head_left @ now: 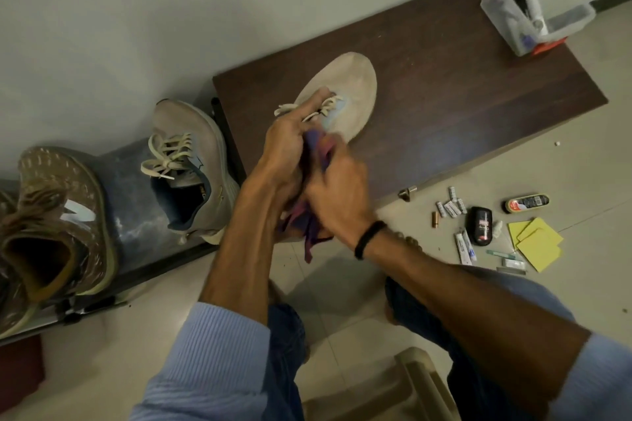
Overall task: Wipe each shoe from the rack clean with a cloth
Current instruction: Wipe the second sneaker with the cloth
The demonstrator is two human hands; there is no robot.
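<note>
At the centre of the frame, over the dark table [461, 85], the left hand [290, 150] grips the beige shoe [354, 85] at its laces. Just below, the right hand [340, 196] clutches the purple cloth [309, 232] against the shoe.

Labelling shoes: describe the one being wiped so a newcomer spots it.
Start at the dark wooden board against the wall. The beige shoe sits over it, toe pointing away, gripped by the left hand. Unlike the two shoes left of it, a purple cloth touches it.

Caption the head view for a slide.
Left hand holds a beige sneaker over a dark wooden top; right hand holds a purple cloth against it.
</note>
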